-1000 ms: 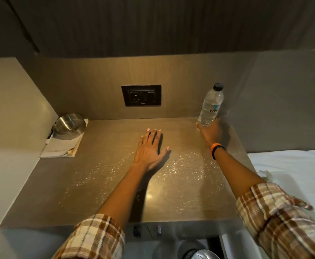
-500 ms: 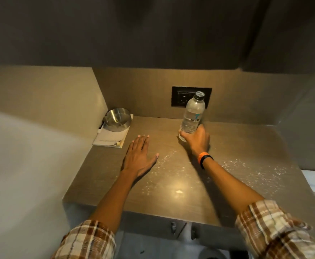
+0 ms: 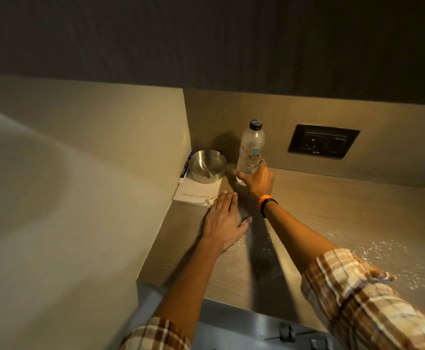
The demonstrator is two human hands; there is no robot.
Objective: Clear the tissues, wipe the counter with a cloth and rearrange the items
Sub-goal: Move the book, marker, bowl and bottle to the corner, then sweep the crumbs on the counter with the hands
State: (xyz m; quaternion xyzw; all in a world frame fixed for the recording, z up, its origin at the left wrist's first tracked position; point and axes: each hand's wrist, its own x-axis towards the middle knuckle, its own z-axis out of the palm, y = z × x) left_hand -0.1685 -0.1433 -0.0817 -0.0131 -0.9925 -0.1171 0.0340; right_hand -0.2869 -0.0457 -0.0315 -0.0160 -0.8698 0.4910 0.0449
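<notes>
The water bottle [image 3: 251,151] stands upright at centre frame, at the back of the counter [image 3: 332,223], just right of the metal ashtray [image 3: 207,166] that sits on a notepad [image 3: 198,193]. A second ago it was at the far right end; it has since been carried across to this corner. The right hand [image 3: 256,183] is closed around its base. The left hand [image 3: 222,221] lies flat and open, holding nothing, fingertips at the notepad's edge. Rearranging looks nearly finished, though white specks [image 3: 383,251] remain at right
</notes>
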